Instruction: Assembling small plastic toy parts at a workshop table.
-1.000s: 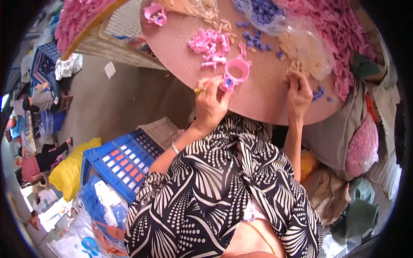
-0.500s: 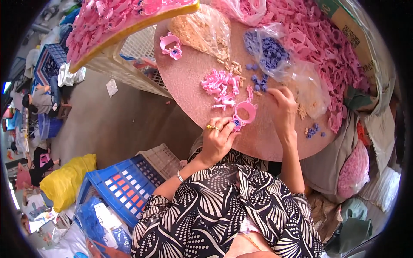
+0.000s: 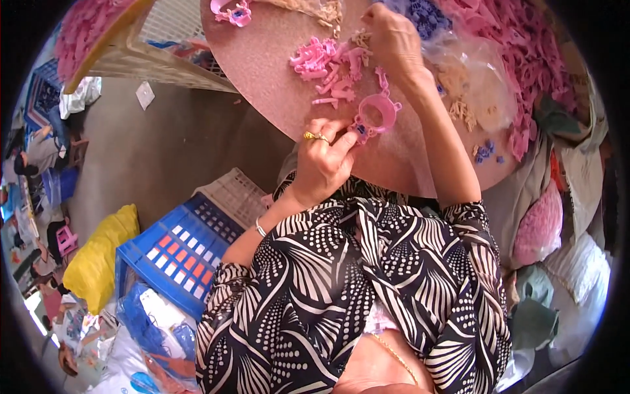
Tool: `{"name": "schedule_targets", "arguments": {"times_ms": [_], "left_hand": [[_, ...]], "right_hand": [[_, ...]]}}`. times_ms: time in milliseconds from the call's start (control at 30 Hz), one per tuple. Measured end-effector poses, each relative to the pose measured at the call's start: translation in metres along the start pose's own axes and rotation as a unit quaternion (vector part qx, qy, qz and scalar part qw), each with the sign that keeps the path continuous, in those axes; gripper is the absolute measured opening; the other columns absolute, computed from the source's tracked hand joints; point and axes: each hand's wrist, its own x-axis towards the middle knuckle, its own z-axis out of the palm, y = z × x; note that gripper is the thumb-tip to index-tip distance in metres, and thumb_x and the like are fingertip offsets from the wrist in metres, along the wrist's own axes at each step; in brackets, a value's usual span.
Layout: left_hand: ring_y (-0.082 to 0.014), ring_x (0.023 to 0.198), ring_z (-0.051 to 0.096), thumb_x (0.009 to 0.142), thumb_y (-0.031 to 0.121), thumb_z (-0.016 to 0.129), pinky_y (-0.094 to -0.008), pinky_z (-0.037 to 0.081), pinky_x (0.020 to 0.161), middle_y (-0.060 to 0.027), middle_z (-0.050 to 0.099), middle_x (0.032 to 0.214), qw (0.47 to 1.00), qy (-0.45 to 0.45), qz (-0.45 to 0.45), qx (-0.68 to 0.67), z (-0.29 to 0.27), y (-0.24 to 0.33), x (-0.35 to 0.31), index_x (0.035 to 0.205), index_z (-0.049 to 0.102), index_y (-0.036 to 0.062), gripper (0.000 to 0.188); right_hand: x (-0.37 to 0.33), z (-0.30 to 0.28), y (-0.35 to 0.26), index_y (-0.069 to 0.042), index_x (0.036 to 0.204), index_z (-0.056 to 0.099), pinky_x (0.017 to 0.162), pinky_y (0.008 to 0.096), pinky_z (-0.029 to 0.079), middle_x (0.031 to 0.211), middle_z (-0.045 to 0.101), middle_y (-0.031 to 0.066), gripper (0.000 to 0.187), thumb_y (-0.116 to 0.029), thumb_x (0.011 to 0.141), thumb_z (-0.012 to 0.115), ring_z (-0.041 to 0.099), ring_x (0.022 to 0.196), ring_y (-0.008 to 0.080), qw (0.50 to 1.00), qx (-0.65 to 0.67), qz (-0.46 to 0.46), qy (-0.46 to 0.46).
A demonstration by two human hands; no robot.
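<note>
Pink ring piece (image 3: 388, 119) at near edge of round table (image 3: 262, 65) — one end pinched by left hand (image 3: 323, 157), presumably to steady it. Right hand (image 3: 397, 46) beside tan bits (image 3: 359, 38); cannot tell if gripping. Small pink parts (image 3: 315, 58) heaped within reach.

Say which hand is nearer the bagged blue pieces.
Right. The right hand is just left of the bagged blue pieces; the left hand is farther off, by the table's near edge, holding a pink ring-shaped part.
</note>
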Motion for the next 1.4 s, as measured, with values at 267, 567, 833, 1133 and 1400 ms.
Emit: {"name": "schedule_targets", "arguments": {"times_ms": [267, 567, 833, 1133, 1400], "left_hand": [[-0.029, 0.086, 0.064, 0.074, 0.003, 0.076, -0.036, 0.053, 0.071, -0.0111, 0.063, 0.101, 0.988, 0.029, -0.099, -0.112, -0.003, 0.014, -0.013, 0.098, 0.067, 0.0045, 0.026], [-0.0255, 0.085, 0.065, 0.074, 0.006, 0.078, -0.0334, 0.055, 0.069, -0.0103, 0.062, 0.103, 0.987, 0.059, -0.063, -0.135, 0.003, 0.029, -0.013, 0.101, 0.067, 0.0074, 0.029], [-0.0213, 0.085, 0.066, 0.07, 0.006, 0.083, -0.0299, 0.055, 0.069, -0.0089, 0.065, 0.102, 0.986, 0.051, -0.055, -0.151, 0.007, 0.036, -0.018, 0.098, 0.07, 0.0073, 0.031], [-0.0255, 0.082, 0.065, 0.073, 0.005, 0.08, -0.0329, 0.054, 0.066, -0.0115, 0.061, 0.101, 0.984, 0.061, -0.011, -0.167, 0.006, 0.032, -0.019, 0.099, 0.066, 0.0051, 0.029], [-0.0238, 0.079, 0.065, 0.072, 0.003, 0.081, -0.0316, 0.055, 0.065, -0.0113, 0.06, 0.103, 0.984, 0.076, 0.033, -0.155, 0.004, 0.033, -0.02, 0.097, 0.066, 0.0041, 0.029]], "right_hand": [[-0.103, -0.081, -0.029, 0.0, 0.099, 0.07, 0.073, 0.0266, 0.053, 0.09, 0.072, 0.0099, 0.015, 0.001, 0.086, 0.064, 0.067, 0.081, 0.0104, 0.933, 0.325, 0.148, 0.03], [-0.163, -0.08, -0.067, -0.003, 0.087, 0.07, 0.073, 0.033, 0.052, 0.087, 0.069, 0.0089, 0.015, 0.007, 0.077, 0.066, 0.066, 0.082, 0.0248, 0.974, 0.169, 0.0, 0.152], [-0.171, -0.073, -0.069, -0.006, 0.085, 0.069, 0.073, 0.0334, 0.048, 0.086, 0.068, 0.0041, 0.015, 0.004, 0.074, 0.069, 0.063, 0.082, 0.0239, 0.981, 0.111, -0.035, 0.155], [-0.184, -0.061, -0.067, -0.003, 0.103, 0.047, 0.079, 0.0294, 0.056, 0.093, 0.065, 0.0111, 0.034, 0.013, 0.08, 0.067, 0.067, 0.088, 0.0178, 0.947, 0.289, 0.048, 0.13], [-0.181, -0.069, -0.071, -0.003, 0.103, 0.047, 0.08, 0.0293, 0.056, 0.096, 0.064, 0.0103, 0.04, 0.015, 0.076, 0.07, 0.066, 0.089, 0.0181, 0.935, 0.317, 0.036, 0.154]]}}
